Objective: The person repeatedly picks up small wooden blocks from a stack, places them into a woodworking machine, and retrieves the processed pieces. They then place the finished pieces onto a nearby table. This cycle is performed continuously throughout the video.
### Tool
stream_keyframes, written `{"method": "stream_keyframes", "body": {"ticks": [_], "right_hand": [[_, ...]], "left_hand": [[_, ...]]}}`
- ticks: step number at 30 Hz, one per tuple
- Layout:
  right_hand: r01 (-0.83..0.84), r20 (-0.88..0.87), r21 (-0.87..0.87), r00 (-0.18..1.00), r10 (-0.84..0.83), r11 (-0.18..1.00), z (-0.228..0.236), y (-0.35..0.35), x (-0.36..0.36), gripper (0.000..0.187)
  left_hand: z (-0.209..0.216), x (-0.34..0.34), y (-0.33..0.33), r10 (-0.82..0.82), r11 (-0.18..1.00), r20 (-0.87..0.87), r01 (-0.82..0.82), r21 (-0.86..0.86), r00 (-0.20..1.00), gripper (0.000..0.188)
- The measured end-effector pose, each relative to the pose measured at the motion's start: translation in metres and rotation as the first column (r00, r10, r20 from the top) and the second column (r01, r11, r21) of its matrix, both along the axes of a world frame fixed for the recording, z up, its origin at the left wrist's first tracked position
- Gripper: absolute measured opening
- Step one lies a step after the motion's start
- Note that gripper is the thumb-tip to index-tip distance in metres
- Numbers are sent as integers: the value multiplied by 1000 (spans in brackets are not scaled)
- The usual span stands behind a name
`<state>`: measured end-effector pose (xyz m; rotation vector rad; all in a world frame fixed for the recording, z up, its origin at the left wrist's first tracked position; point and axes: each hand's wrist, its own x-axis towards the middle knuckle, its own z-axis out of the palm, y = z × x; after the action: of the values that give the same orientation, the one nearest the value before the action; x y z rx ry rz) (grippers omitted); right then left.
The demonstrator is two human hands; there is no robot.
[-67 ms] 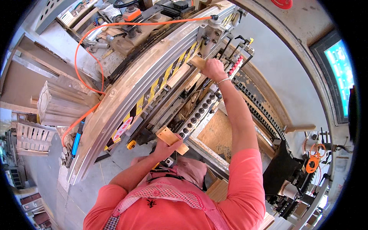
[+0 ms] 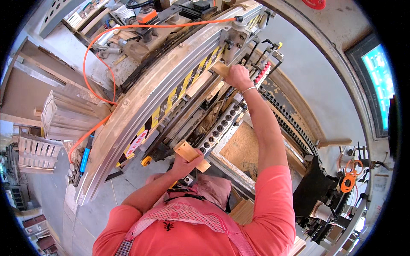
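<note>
My left hand is closed around a short wooden block with a small hole near its upper end, held low in front of my body. Farther off, with my arm stretched out, my right hand grips the end of another wooden piece beside the machine's metal bracket. Part of that piece is hidden by my fingers. Below it, a pale wooden strip lies along the machine beam, next to yellow-and-black striped tape.
A row of dark round knobs or cups runs between my hands. An orange hose loops over the long metal beam on the left. To the right are a lit screen and a sawdust-covered panel. Stacked wooden slats stand at left.
</note>
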<state>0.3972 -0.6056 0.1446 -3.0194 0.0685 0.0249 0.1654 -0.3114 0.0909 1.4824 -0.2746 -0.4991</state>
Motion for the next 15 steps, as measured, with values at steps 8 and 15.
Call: {"method": "stream_keyframes", "body": {"ticks": [8,15], "right_hand": [[38,-17,13,999,-38,999,4,4,0,31],[12,26,-6,1000,-12,1000,-1,2,0,24]], "left_hand": [[3,-1,-1,15,1000,14,-15,-5,1000,5],[0,-2,2,-16,998,-64,13,-56,998,9]]}}
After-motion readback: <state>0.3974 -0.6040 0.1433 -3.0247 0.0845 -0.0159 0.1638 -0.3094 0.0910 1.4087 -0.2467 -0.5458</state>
